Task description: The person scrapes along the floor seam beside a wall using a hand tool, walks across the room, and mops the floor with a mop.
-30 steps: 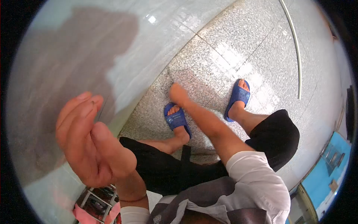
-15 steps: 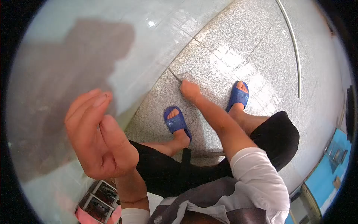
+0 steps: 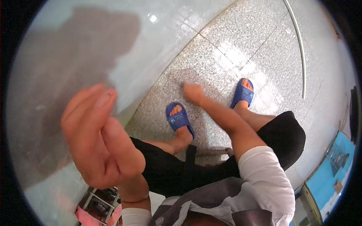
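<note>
Blur softens the bare right hand (image 3: 194,93), its fingertips hidden — beyond it, the top edge cuts off a curved white tube (image 3: 299,45).

Speckled tiled floor (image 3: 217,28) bearing 2 blue sandals (image 3: 178,121), 1 pale tube (image 3: 302,64)

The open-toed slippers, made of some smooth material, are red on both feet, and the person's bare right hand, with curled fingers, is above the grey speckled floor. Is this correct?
Not quite: the open-toed slippers are blue, not red, as the head view shows. The person's bare right hand, with curled fingers, is indeed above the grey speckled floor.
</note>
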A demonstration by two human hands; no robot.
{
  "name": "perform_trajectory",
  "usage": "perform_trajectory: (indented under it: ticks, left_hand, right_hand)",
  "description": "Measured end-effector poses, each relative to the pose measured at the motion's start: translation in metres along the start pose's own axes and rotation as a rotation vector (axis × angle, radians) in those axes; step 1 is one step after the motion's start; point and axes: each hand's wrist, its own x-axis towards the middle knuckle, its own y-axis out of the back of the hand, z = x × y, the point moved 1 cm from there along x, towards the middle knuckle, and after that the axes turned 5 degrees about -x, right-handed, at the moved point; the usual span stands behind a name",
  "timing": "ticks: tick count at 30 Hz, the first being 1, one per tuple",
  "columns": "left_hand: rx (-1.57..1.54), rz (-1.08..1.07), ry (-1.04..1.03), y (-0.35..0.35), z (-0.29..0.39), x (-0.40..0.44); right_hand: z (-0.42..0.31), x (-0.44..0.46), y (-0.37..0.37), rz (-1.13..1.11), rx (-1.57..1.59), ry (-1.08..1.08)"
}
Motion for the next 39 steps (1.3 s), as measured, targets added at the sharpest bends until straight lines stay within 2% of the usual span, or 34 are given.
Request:
perform_trajectory:
  ticks: [1,3,6,8,10,13,15,18,21,23,27,28,30,34,37,38,39]
  left_hand:
    - [0.005,0.01,0.008,0.001,0.001,-0.003]
    - [0.012,0.023,0.014,0.002,0.002,-0.004]
    - [0.022,0.029,0.004,-0.003,0.007,0.006]
    - [0.008,-0.015,0.01,-0.011,0.011,0.011]
    - [0.001,-0.031,-0.014,-0.015,0.014,0.012]
    - [-0.013,-0.055,-0.034,-0.014,0.01,0.006]
    - [-0.027,-0.058,-0.043,-0.013,0.008,0.004]
    - [0.006,-0.031,-0.01,-0.018,0.009,0.005]
    - [-0.007,-0.02,-0.022,-0.026,0.01,0.006]
    - [0.0,-0.047,0.016,-0.03,0.009,0.008]
    - [0.001,-0.048,0.007,-0.034,0.009,0.012]
    - [0.001,-0.064,0.002,-0.034,0.009,0.013]
    - [0.012,-0.076,-0.007,-0.033,0.009,0.015]
    - [0.029,-0.136,0.037,-0.033,0.011,0.009]
    - [0.038,-0.126,0.004,-0.038,0.01,0.014]
    - [0.063,-0.117,-0.034,-0.039,0.01,0.016]
    - [0.062,-0.113,-0.036,-0.039,0.009,0.016]
  right_hand:
    - [0.023,0.006,0.015,0.105,0.022,-0.072]
    - [0.056,0.024,0.04,0.152,0.075,-0.32]
    - [0.045,0.012,0.004,0.208,0.041,-0.236]
    - [0.003,-0.011,-0.016,0.039,-0.023,-0.018]
    - [-0.024,-0.028,-0.041,0.004,-0.003,0.174]
    - [0.002,-0.011,-0.026,-0.018,0.002,0.077]
    - [0.041,0.015,0.002,0.183,0.001,-0.108]
    - [0.094,0.052,0.06,0.195,0.032,-0.311]
    - [0.098,0.065,0.072,0.183,0.195,-0.388]
    - [0.066,0.051,0.047,0.179,0.132,-0.269]
    - [0.021,0.011,0.017,-0.092,0.025,0.056]
    - [0.028,0.016,0.015,-0.087,0.024,0.058]
    - [0.055,0.03,0.017,0.041,0.074,-0.08]
    - [0.116,0.062,0.071,0.163,0.126,-0.359]
    - [0.11,0.071,0.085,0.203,0.226,-0.397]
    - [0.096,0.066,0.081,0.222,0.112,-0.322]
    - [0.083,0.067,0.064,0.208,0.138,-0.315]
